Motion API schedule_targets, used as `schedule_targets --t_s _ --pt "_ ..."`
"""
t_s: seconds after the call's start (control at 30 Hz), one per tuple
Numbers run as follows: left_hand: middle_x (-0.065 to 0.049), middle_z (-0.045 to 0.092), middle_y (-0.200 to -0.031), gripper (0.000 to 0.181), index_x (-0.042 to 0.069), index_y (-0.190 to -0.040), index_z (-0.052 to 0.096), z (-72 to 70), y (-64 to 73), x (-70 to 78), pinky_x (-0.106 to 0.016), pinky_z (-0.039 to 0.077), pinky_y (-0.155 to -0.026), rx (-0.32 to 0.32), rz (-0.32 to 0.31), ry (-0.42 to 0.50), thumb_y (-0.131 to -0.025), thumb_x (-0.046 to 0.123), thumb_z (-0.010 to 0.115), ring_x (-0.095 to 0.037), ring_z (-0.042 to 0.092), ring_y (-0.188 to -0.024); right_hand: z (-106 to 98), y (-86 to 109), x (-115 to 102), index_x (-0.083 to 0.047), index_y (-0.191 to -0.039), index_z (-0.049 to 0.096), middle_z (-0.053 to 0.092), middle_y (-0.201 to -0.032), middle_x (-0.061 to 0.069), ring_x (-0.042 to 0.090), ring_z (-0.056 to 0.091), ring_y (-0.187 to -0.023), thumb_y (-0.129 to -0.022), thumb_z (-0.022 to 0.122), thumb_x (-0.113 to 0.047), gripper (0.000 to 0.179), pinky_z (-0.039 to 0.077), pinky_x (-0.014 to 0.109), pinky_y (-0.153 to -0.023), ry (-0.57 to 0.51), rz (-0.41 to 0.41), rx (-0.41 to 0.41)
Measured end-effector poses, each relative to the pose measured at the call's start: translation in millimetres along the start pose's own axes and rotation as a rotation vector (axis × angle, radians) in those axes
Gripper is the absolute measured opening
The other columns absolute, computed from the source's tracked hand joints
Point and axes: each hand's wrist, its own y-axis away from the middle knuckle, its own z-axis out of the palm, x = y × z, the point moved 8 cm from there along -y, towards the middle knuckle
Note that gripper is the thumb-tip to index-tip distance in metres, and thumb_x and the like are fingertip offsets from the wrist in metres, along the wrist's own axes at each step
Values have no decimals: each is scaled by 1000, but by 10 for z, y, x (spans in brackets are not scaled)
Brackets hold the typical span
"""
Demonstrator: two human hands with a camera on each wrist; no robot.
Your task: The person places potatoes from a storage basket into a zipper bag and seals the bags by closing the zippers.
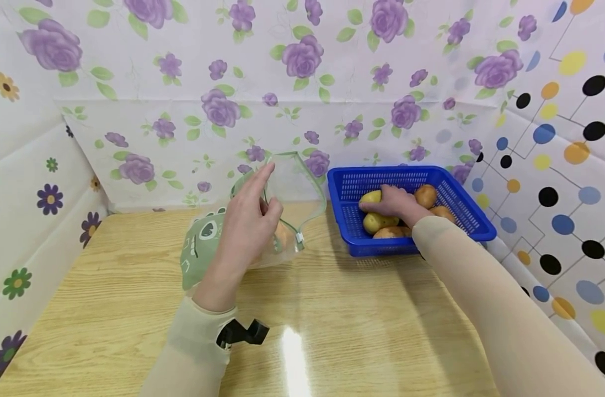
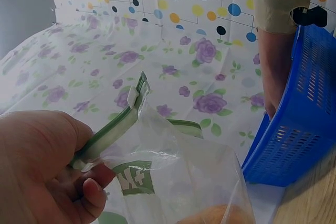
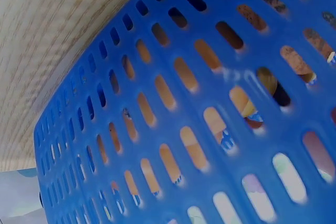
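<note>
Blue basket (image 1: 376, 248), zip bag (image 1: 199, 259)
Right hand (image 1: 397, 202) grips a potato (image 1: 370, 196) in the basket; left hand (image 1: 247, 220) pinches the bag's rim (image 2: 108, 136).

A clear zip bag (image 1: 197, 251) with a green cartoon face rested on the table (image 1: 357, 331), its green-edged mouth open and pinched by the left hand (image 1: 247, 218). To its right, the right hand (image 1: 395, 202) held a yellow potato (image 1: 370, 197) inside a blue basket (image 1: 351, 242).
</note>
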Motion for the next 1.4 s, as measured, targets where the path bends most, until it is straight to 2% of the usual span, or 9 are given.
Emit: schedule_targets --t_s 0.3,0.63,0.73,0.93,1.03,1.17,1.27,1.4 --pt "-10 53 -165 72 12 -167 49 7 -1 21 -40 45 -65 6 5 5 -97 0 55 -21 50 -67 -32 10 28 9 -157 45 58 -144 32 54 52 -132 -102 64 -64 93 40 69 -109 36 10 53" --pt "-10 53 -165 72 12 -167 49 11 -7 29 -39 44 -64 7 7 16 -97 0 56 -20 50 -67 -71 -19 57 5 -146 54 64 -130 27 46 61 -114 -98 70 -63 85 48 62 -99 13 -10 115" --pt "-9 54 -164 72 13 -168 49 10 -5 36 -39 45 -65 6 5 13 -97 0 56 -20 51 -67 -75 -43 89 4 -149 53 62 -133 27 45 61 -115 -97 70 -64 88 47 62 -100 -9 -11 119" --pt "-9 53 -165 72 13 -168 49 14 -5 35 -40 44 -65 1 2 11 -97 0 56 -20 50 -67 -111 0 93 3 -164 41 52 -151 31 46 58 -127 -98 72 -62 98 47 63 -105 -82 -21 143" --pt "-9 52 -166 72 13 -168 49 15 -9 32 -40 45 -65 1 2 7 -98 0 55 -20 51 -67 -138 19 87 4 -167 37 48 -155 32 46 57 -127 -99 73 -61 100 50 62 -101 -109 -42 161" --pt "-8 53 -165 72 14 -168 49 10 -11 24 -40 45 -65 5 5 -1 -97 0 56 -20 51 -67 -182 37 76 3 -164 40 53 -149 28 42 59 -120 -100 75 -57 95 53 58 -96 -161 -80 189" --pt "-9 54 -164 72 13 -168 49 9 -5 18 -40 45 -66 5 7 -6 -97 0 56 -20 52 -67 -226 95 39 3 -163 42 57 -145 26 41 59 -119 -100 76 -55 93 53 57 -97 -205 -108 205" --pt "-10 55 -163 72 11 -167 49 21 5 8 -40 45 -65 -2 5 -6 -97 0 56 -20 51 -67 -277 184 -5 3 -164 41 56 -149 26 42 60 -122 -99 77 -56 95 54 58 -98 -238 -131 221"
